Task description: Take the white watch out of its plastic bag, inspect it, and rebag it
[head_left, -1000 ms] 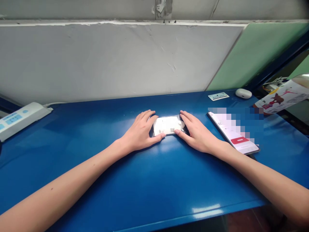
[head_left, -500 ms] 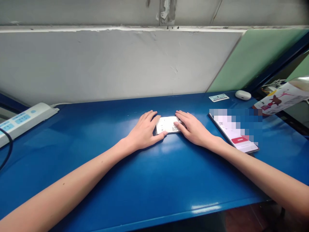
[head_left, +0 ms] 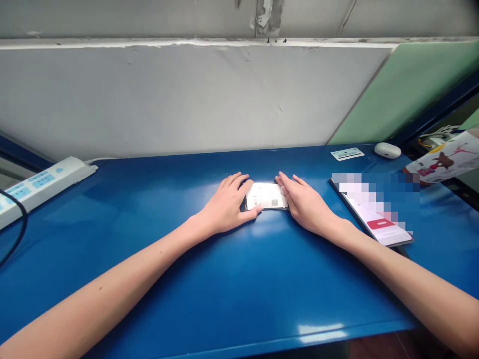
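Note:
A flat rectangular item with a white printed face (head_left: 265, 195) lies lengthwise on the blue tabletop (head_left: 209, 279). Its edge is dark, and a small square code shows near its right end; I cannot tell exactly what it is. My left hand (head_left: 228, 204) grips its left end, the thumb along the near edge and the fingers around the far corner. Against the right end rests my right hand (head_left: 305, 202), fingers curved about that side and thumb drawn in close to the edge. Both ends of the item are partly hidden by the hands.
To the right lies a large phone (head_left: 389, 232) with a lit, partly pixelated screen. Behind it are a small card (head_left: 347, 154), a white earbud case (head_left: 387, 150) and a printed container (head_left: 445, 158). A power strip (head_left: 45, 187) with a black cable sits at left, and a wall (head_left: 187, 99) stands behind.
My right thumb has slid off the white face toward the right edge, uncovering the square code. The left hand keeps its hold. The whole view has shifted slightly.

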Demonstrator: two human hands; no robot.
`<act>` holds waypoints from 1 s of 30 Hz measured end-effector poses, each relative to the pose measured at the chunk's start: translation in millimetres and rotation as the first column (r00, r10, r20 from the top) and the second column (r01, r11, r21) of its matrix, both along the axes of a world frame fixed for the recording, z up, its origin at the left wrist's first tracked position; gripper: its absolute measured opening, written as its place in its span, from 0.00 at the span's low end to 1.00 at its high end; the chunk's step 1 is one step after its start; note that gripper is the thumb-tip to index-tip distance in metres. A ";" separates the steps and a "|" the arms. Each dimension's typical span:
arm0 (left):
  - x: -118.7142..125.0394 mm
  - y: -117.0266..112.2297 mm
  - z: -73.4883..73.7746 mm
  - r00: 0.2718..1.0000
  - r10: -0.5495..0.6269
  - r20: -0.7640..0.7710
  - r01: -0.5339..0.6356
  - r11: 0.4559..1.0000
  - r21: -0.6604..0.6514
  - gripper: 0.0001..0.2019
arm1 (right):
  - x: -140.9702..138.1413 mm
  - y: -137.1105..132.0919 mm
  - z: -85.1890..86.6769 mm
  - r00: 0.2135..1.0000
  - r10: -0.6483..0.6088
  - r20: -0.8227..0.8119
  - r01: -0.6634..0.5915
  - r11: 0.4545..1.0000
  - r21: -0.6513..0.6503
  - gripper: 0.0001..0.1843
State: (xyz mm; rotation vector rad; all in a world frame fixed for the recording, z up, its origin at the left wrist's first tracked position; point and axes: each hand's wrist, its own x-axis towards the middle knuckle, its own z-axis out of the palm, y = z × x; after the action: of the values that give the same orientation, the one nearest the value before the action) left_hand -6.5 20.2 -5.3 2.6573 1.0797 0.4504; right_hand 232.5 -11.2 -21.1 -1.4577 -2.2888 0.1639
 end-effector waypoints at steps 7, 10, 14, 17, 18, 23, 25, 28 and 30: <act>-0.6 0.4 -1.2 1.000 -0.011 -0.026 0.012 1.000 0.027 0.30 | -1.3 -2.8 3.9 0.976 -0.059 -0.211 0.030 0.990 -0.139 0.23; -1.1 1.7 -2.0 1.000 -0.012 -0.019 0.013 0.999 0.034 0.29 | 4.5 -2.4 2.4 0.945 -0.134 -0.297 0.094 0.985 -0.144 0.23; -1.2 2.5 -2.0 1.000 0.015 -0.008 -0.014 0.999 0.050 0.28 | 14.0 -2.0 0.5 0.948 -0.169 -0.270 0.184 0.982 0.034 0.21; -0.3 1.5 -0.9 1.000 0.030 -0.005 -0.030 0.997 0.071 0.27 | 15.6 -4.4 1.2 0.982 -0.090 -0.163 0.118 0.978 0.170 0.20; 0.0 1.1 -0.5 0.999 0.034 -0.003 -0.034 0.997 0.072 0.27 | 15.2 -5.7 1.5 0.988 -0.066 -0.138 0.091 0.978 0.185 0.21; 0.8 0.0 -0.5 0.999 0.030 0.014 -0.031 0.999 0.042 0.26 | 13.5 -10.1 2.5 0.994 0.010 -0.112 0.005 0.991 0.131 0.18; 0.5 0.0 -1.0 1.000 0.015 -0.004 -0.015 0.999 0.039 0.27 | 14.3 -10.2 3.6 0.993 0.025 -0.115 -0.012 0.994 0.112 0.17; -0.1 0.2 -1.3 0.999 0.001 -0.047 0.000 0.999 0.036 0.32 | 15.1 -10.1 6.5 0.992 0.012 -0.124 -0.001 0.996 0.088 0.17; -0.3 0.6 -1.3 0.998 0.001 -0.060 0.001 0.999 0.033 0.34 | 15.1 -10.3 8.6 0.990 0.002 -0.139 0.008 0.998 0.070 0.17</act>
State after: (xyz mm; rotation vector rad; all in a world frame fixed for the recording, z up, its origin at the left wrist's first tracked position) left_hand -6.9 20.7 -6.6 2.7156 1.0992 0.3943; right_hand 247.6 -21.5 -12.5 -1.3700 -2.1588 0.1769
